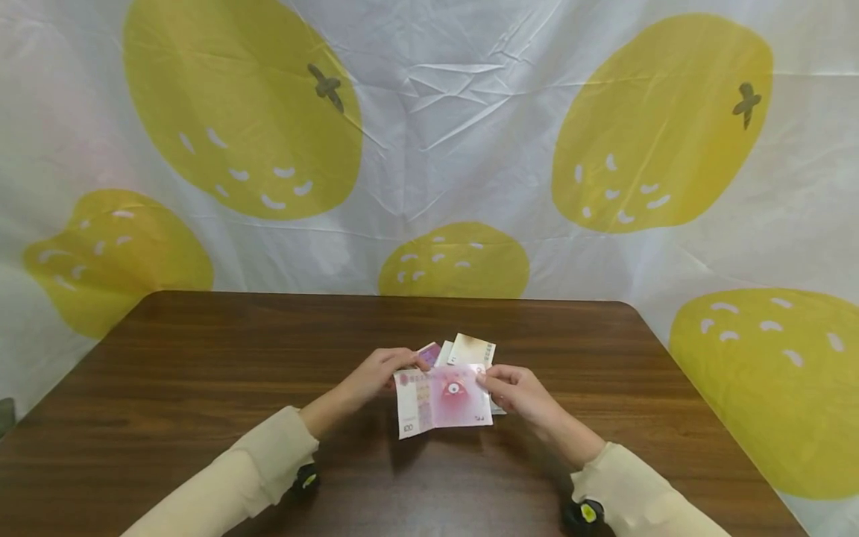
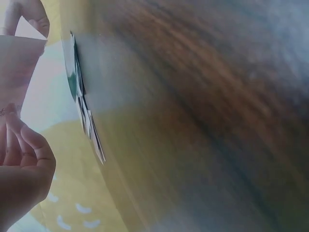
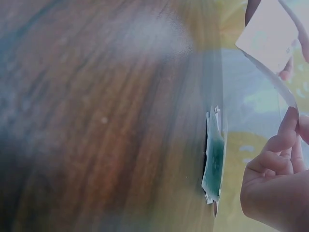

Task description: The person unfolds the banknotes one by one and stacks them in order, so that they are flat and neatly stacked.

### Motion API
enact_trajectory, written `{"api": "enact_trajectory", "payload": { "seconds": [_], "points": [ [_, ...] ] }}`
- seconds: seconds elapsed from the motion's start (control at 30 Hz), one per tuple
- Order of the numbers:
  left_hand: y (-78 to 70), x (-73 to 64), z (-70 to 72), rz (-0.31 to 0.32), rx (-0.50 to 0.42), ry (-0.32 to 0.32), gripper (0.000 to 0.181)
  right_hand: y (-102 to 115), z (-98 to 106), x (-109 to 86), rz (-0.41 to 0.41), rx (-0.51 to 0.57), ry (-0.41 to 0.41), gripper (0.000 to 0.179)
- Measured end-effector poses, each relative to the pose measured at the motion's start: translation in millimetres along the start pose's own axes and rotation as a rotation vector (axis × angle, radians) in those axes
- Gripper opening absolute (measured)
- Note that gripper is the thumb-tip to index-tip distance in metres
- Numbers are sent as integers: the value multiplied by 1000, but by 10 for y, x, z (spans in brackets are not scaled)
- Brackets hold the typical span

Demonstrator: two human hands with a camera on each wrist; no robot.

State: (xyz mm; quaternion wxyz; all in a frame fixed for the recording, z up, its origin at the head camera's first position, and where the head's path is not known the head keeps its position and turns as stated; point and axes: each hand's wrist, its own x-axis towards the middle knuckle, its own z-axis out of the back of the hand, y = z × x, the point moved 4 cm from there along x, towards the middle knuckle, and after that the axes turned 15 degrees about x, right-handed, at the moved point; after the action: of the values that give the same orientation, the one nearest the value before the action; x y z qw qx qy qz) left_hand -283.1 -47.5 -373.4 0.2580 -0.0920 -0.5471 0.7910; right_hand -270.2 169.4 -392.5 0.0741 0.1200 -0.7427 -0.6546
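A pinkish banknote [image 1: 459,403] marked 100 is held up above the table between both hands, with a crease left of its middle. My left hand [image 1: 376,377] pinches its upper left corner; my right hand [image 1: 526,395] pinches its right edge near the top. In the left wrist view the left hand [image 2: 29,157] grips the note's edge [image 2: 19,72]. The right wrist view has the right hand [image 3: 277,169] pinching the curved note [image 3: 270,38]. Behind it, a loose pile of other notes [image 1: 473,349] lies on the table, partly hidden by the raised note.
The dark brown wooden table [image 1: 221,358] has rounded far corners. A white cloth [image 1: 456,149] with yellow fruit prints hangs behind it. A greenish note [image 3: 214,164] shows in the pile in the right wrist view. Black wrist devices [image 1: 584,514] sit at the sleeve ends.
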Motion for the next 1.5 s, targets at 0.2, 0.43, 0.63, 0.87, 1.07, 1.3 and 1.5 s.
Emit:
{"api": "enact_trajectory", "payload": {
  "seconds": [0.2, 0.43, 0.63, 0.87, 1.07, 1.3, 1.5],
  "points": [
    [58, -33, 52, -36, 133, -1, 23, 4, 35, -33, -2, -21, 11, 18],
    [123, -70, 69, -24, 186, 28, 23, -27, 107, -82, -24, -33, 48, 20],
    [121, -94, 52, -53, 226, 72, 23, -53, 153, -119, -29, -44, 112, 37],
    [139, -134, 49, -53, 280, 127, 18, -78, 161, -171, -45, -62, 188, 46],
    [173, -169, 25, -60, 331, 199, 15, -83, 167, -224, -37, -81, 259, 42],
    [198, -213, -27, -56, 295, 288, 16, -120, 203, -258, -69, -102, 285, 41],
    [219, -222, -64, -101, 267, 348, 18, -157, 239, -271, -80, -109, 329, 37]
  ]
}}
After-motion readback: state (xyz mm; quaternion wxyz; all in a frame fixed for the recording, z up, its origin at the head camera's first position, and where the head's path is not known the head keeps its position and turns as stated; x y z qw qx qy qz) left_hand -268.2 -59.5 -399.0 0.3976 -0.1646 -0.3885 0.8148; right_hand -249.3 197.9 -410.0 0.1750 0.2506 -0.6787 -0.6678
